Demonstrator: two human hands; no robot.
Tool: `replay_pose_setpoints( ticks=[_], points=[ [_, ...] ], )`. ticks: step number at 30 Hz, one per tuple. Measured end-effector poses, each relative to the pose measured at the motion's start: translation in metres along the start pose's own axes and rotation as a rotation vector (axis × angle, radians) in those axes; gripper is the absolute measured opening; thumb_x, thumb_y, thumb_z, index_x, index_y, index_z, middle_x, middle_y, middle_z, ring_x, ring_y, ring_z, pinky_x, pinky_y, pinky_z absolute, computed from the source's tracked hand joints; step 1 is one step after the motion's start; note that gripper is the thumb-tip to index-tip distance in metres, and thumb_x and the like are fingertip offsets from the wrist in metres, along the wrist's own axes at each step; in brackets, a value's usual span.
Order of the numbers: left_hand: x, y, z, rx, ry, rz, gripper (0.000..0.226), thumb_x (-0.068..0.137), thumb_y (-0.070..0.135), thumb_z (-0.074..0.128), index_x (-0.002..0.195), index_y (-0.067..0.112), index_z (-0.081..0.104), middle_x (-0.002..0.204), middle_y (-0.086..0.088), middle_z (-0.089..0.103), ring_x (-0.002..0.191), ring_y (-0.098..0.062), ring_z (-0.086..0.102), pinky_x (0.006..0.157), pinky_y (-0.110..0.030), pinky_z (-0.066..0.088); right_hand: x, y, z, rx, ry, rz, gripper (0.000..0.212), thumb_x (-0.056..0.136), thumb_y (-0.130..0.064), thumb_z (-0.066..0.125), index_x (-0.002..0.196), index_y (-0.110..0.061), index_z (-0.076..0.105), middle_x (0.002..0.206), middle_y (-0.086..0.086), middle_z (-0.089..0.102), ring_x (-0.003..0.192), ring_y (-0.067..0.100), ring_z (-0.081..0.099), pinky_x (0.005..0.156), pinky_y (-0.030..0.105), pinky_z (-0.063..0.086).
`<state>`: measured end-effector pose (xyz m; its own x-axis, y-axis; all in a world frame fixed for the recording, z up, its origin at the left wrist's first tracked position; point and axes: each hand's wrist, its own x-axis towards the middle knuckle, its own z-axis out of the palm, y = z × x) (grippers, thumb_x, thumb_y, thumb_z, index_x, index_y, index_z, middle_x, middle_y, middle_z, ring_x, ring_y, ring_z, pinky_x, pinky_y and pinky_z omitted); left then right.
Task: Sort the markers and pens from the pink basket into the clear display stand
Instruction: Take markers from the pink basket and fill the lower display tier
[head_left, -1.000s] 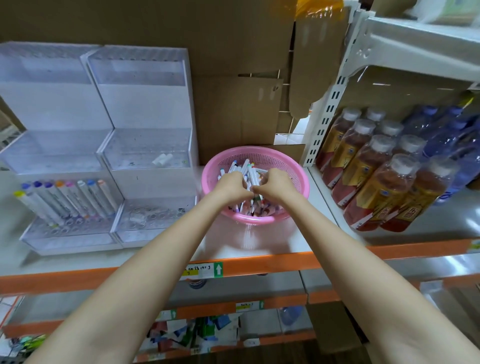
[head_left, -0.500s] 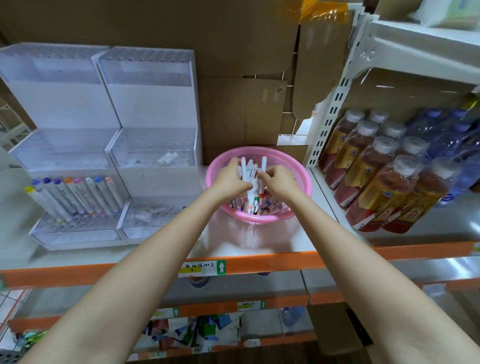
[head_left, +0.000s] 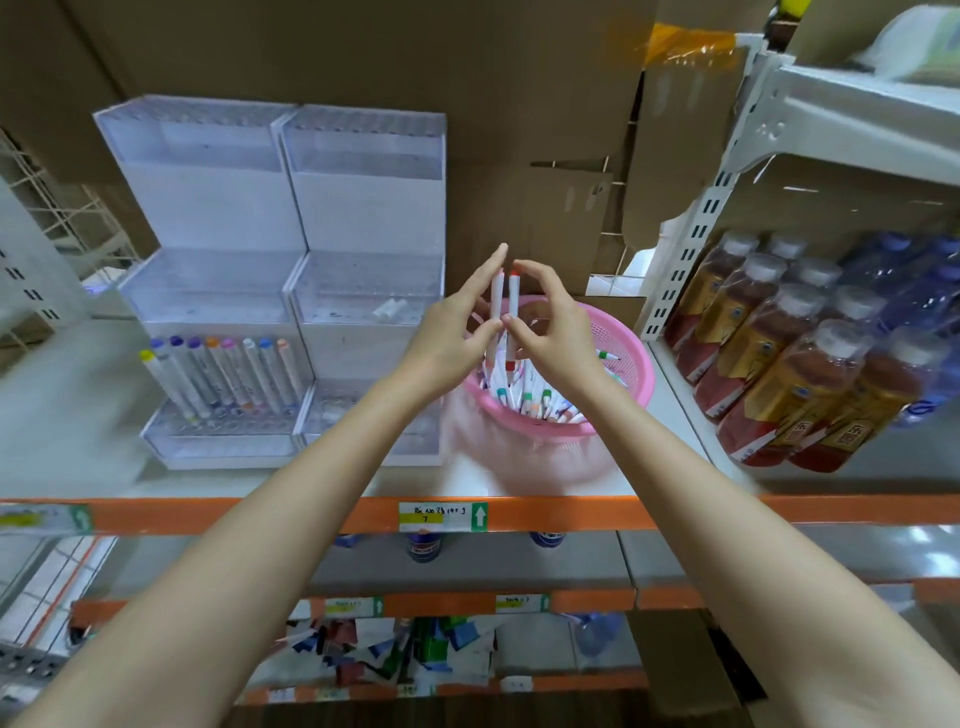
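- Nearest me: two bare forearms reach up from the bottom corners and meet mid-view.
- Below them are lower shelves (head_left: 467, 564) with orange edges. A loose heap of coloured packs (head_left: 395, 649) lies there, too jumbled to count.
- The work surface is a white shelf board (head_left: 78, 415) with an orange front beam (head_left: 260, 514). I see one price label (head_left: 443, 516) with a green arrow on the beam.
- One pink basket (head_left: 631, 364) stands on the board, right of centre. It holds a pile of loose markers (head_left: 524, 400), too many and too overlapped to count.
- Above the basket, two markers are held upright side by side.
- The left grip (head_left: 457, 338) has straight fingers, with the thumb pinching the white marker (head_left: 498, 296) against them.
- The right grip (head_left: 558, 332) is clamped on the red-capped marker (head_left: 514, 306), with a curled forefinger on the cap and the thumb mid-barrel.
- The clear display stand (head_left: 363, 213) is left of the basket, just beside it. It has two units and three tiers each.
- The left unit's bottom tier holds a row of nine markers (head_left: 228, 374), leaning back.
- The right unit's middle tier holds one small white piece (head_left: 389, 310).
- In the right bay I count about eight brown drink bottles (head_left: 810, 379) with white caps. The blue bottles (head_left: 930, 291) behind them are too blurred to count.
- Farthest back are a slotted white upright (head_left: 691, 244), a wire grid (head_left: 52, 208) at far left and a cardboard backing (head_left: 363, 52).
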<state>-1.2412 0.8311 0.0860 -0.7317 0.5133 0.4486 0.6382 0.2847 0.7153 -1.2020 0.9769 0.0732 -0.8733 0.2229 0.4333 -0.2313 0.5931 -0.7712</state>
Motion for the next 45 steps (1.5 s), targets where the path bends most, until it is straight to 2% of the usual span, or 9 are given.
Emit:
replay_pose_setpoints(
  ticks=[4,7,17,23,26,29,36,41,45],
  points=[
    [-0.018,-0.008,-0.034,0.009,0.048,0.001,0.074,0.091,0.008,0.057,0.145,0.046,0.022,0.078,-0.005,0.057,0.068,-0.024,0.060,0.069,-0.040,0.058,-0.004,-0.023,0.023,0.021,0.003,-0.034,0.052,0.085,-0.013,0.067,0.129,-0.031,0.045,0.083,0.000,0.070,0.073,0.012,0.067,0.066,0.044,0.058],
    [-0.037,-0.021,-0.063,0.002,0.105,-0.023,0.069,0.090,0.007,0.060,0.145,0.038,0.031,0.083,-0.003,0.061,0.071,-0.019,0.064,0.069,-0.041,0.058,-0.007,-0.041,0.048,0.035,0.003,-0.059,0.050,0.085,-0.007,0.064,0.128,-0.024,0.046,0.074,-0.001,0.068,0.061,0.011,0.063,0.063,0.040,0.056],
    [-0.091,-0.080,-0.167,0.052,0.145,-0.118,0.056,0.088,0.011,0.064,0.134,0.028,0.036,0.080,0.000,0.057,0.074,-0.013,0.061,0.072,-0.038,0.057,-0.010,-0.103,0.158,0.067,-0.034,-0.101,0.044,0.085,-0.002,0.064,0.124,-0.017,0.048,0.073,-0.005,0.057,0.063,0.022,0.064,0.060,0.049,0.055],
    [-0.104,-0.104,-0.210,0.067,0.207,-0.072,0.048,0.083,0.007,0.068,0.123,0.013,0.042,0.084,-0.001,0.059,0.075,-0.012,0.063,0.071,-0.022,0.051,-0.009,-0.130,0.213,0.013,0.007,-0.132,0.045,0.085,-0.003,0.066,0.124,-0.018,0.048,0.074,-0.009,0.050,0.063,0.017,0.060,0.059,0.037,0.056],
    [-0.102,-0.108,-0.223,0.072,0.235,-0.018,0.044,0.082,0.003,0.068,0.119,0.007,0.044,0.098,-0.002,0.055,0.082,-0.013,0.062,0.069,-0.015,0.052,-0.009,-0.138,0.230,0.051,0.035,-0.127,0.045,0.085,0.000,0.066,0.124,-0.015,0.048,0.076,-0.008,0.049,0.062,0.015,0.059,0.055,0.023,0.052],
    [-0.100,-0.113,-0.232,0.069,0.236,0.008,0.041,0.082,0.002,0.069,0.116,0.003,0.045,0.094,-0.004,0.056,0.076,-0.007,0.059,0.067,-0.006,0.047,-0.010,-0.142,0.241,0.052,0.058,-0.127,0.044,0.085,0.000,0.067,0.123,-0.014,0.049,0.077,-0.003,0.052,0.063,0.014,0.060,0.054,0.011,0.045],
    [-0.105,-0.130,-0.240,0.067,0.222,0.013,0.039,0.080,0.002,0.071,0.113,0.004,0.051,0.086,-0.004,0.063,0.068,-0.008,0.063,0.067,-0.009,0.048,-0.011,-0.143,0.262,-0.002,0.103,-0.123,0.037,0.084,-0.005,0.068,0.117,-0.016,0.053,0.084,0.005,0.056,0.064,0.015,0.057,0.057,0.017,0.043],
    [-0.108,-0.135,-0.241,0.073,0.227,0.044,0.038,0.079,0.001,0.071,0.112,0.004,0.053,0.085,-0.005,0.065,0.075,-0.013,0.064,0.073,-0.018,0.053,-0.010,-0.143,0.269,-0.030,0.140,-0.135,0.032,0.085,-0.007,0.067,0.113,-0.013,0.055,0.086,0.007,0.058,0.067,0.017,0.060,0.058,0.030,0.052],
    [-0.110,-0.139,-0.242,0.068,0.243,0.052,0.037,0.078,0.001,0.071,0.111,0.004,0.054,0.085,0.000,0.064,0.078,-0.013,0.064,0.076,-0.018,0.053,-0.012,-0.145,0.271,-0.029,0.138,-0.163,0.030,0.086,-0.008,0.067,0.113,-0.011,0.054,0.086,0.008,0.057,0.068,0.016,0.059,0.059,0.028,0.053]
  ],
)
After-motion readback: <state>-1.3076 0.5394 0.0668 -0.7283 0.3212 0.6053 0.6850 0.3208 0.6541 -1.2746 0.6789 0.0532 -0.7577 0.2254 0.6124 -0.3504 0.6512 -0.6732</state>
